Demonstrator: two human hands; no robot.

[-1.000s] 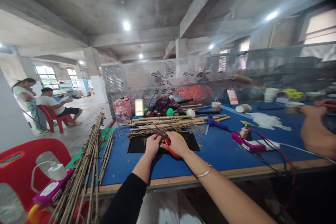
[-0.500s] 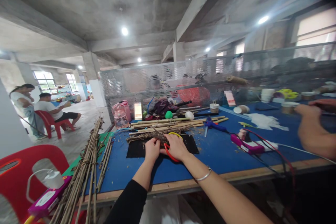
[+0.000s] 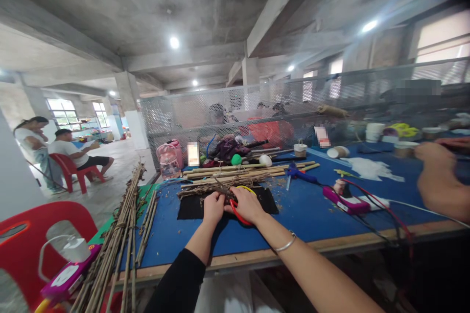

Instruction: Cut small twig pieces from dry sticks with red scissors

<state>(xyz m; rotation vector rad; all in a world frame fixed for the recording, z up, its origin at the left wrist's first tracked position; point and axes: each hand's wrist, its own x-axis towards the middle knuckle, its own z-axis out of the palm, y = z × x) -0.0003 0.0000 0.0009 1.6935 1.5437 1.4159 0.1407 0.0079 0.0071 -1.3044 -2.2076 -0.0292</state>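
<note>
Little has moved since half a second ago, both hands keeping their places; against the frame a second ago, the whole scene sits slightly lower and farther left in view. The right hand [image 3: 247, 204] is closed around the red and yellow handles of the scissors [image 3: 235, 206], whose blades point away from the person and a little to the left. Just beside the blades, the left hand [image 3: 213, 208] has its fingers bunched; how tightly they are closed and whether they grip anything cannot be told. Both hands are over the near side of the black mat [image 3: 188, 210], which lies on the blue surface [image 3: 293, 227].

Brown twigs [image 3: 194, 190] lie along the far side of the mat, right behind the hands, and paler sticks [image 3: 253, 171] lie beyond them. Past these are a green ball [image 3: 236, 159] and a white ball [image 3: 265, 160], with a pink bag [image 3: 169, 160] to the left. On the right lie a blue glue gun [image 3: 301, 173], a purple power strip [image 3: 345, 200] and white plastic [image 3: 369, 168]; farther right reaches a co-worker's arm [image 3: 435, 181]. A long bundle of stalks [image 3: 110, 249] slants over the surface's left end, near a red chair [image 3: 73, 210].
</note>
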